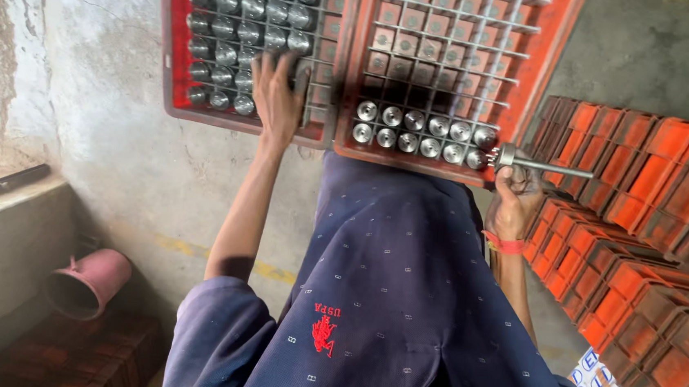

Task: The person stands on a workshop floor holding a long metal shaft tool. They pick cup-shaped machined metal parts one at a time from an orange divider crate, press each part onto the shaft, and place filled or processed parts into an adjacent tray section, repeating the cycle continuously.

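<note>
Two red plastic crates sit side by side at twelve o'clock, each split by a grey grid into small cells. The left hand [277,98] stretches forward on a straight arm, palm down and fingers spread, resting on the near right corner of the left crate [175,82], whose cells hold shiny round metal parts [244,14]. The right hand [514,200] is raised at two o'clock with the wrist bent, fingers clamped around a metal shaft with a toothed head [527,161], just beside the right crate's [548,54] near corner. That crate carries two near rows of similar metal cylinders [423,134]. Stacked orange crates [644,242] fill three o'clock.
</note>
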